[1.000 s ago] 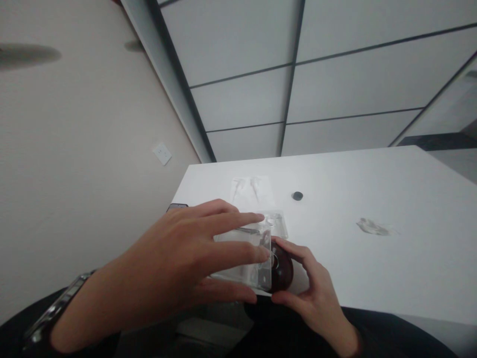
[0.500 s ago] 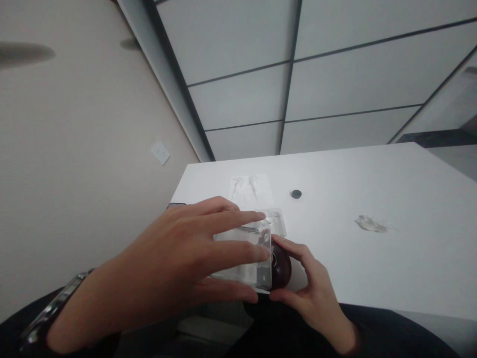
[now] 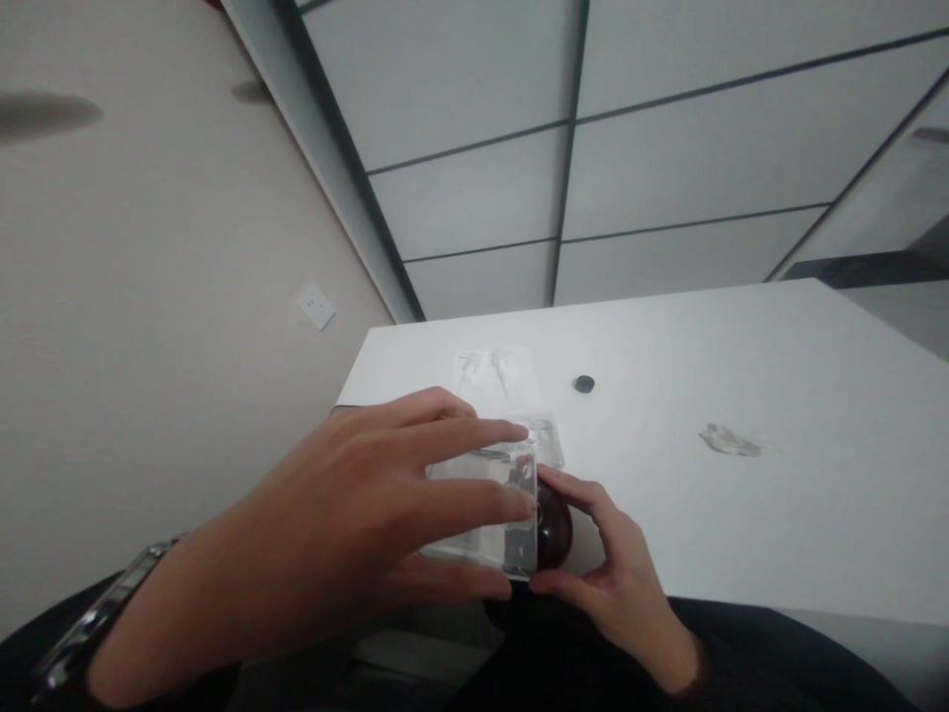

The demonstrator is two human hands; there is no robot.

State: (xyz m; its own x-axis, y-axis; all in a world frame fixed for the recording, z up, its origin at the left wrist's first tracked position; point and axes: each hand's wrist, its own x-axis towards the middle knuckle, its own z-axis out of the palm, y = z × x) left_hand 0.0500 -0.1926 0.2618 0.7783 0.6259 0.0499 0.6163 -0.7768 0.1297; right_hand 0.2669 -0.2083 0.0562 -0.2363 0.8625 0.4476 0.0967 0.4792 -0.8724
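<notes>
My left hand (image 3: 348, 524) wraps its fingers round a clear plastic case (image 3: 485, 509) at the near edge of the white table (image 3: 667, 465). My right hand (image 3: 615, 583) pinches a dark round object (image 3: 555, 524) between thumb and fingers, right against the case's right end. Part of the dark object is hidden behind the case. A watch sits on my left wrist.
A second clear plastic tray (image 3: 547, 440) lies just behind the case. Farther back lie a clear bag (image 3: 489, 368) and a small black disc (image 3: 585, 383). A crumpled clear scrap (image 3: 731, 440) lies to the right. A wall with a socket stands left.
The dark round object has slid a little further left behind the clear case. Both hands keep their grip, and the view has drifted slightly.
</notes>
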